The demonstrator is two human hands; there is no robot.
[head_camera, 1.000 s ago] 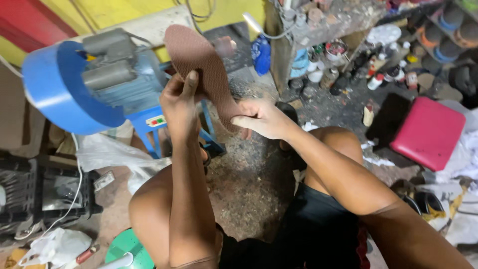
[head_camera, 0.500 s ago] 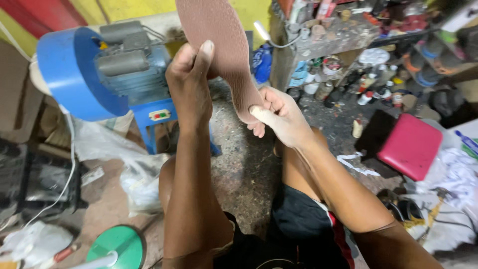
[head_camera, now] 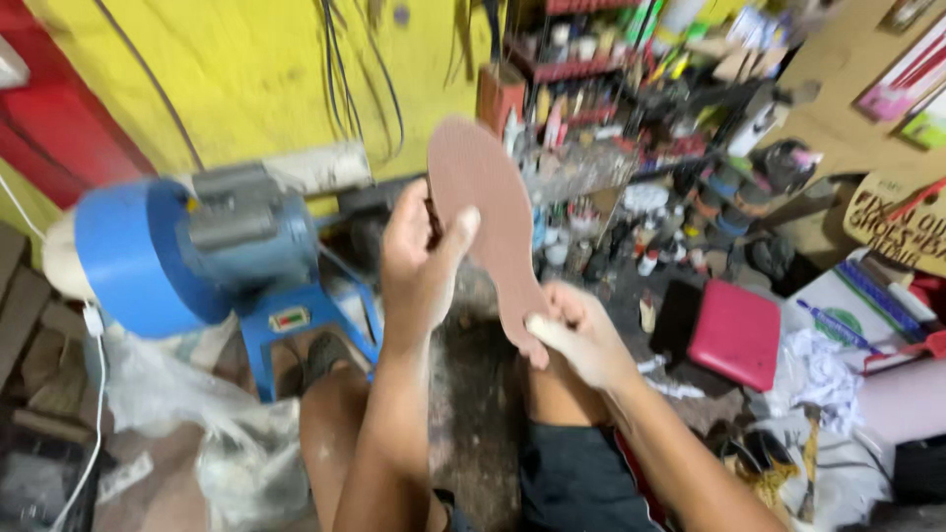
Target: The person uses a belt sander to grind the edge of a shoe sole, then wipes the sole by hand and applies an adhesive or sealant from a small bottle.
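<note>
I hold a brown shoe sole [head_camera: 485, 202] upright in front of me, its textured face toward me. My left hand [head_camera: 419, 261] grips its left edge near the middle, thumb across the front. Lower down, my right hand [head_camera: 576, 335] pinches the narrow heel end. Both knees show below my arms.
A blue motor machine on a blue stand [head_camera: 202, 251] sits to the left by a yellow wall [head_camera: 227, 79]. Cluttered shelves of bottles and tins [head_camera: 631, 128] stand behind the sole. A pink stool [head_camera: 734, 335] is on the right, clear plastic bags [head_camera: 232, 453] lie at lower left.
My view has tilted upward, so the wall and shelves now fill the top. The sole sits lower in the view, held more upright, with both hands in the same grips.
</note>
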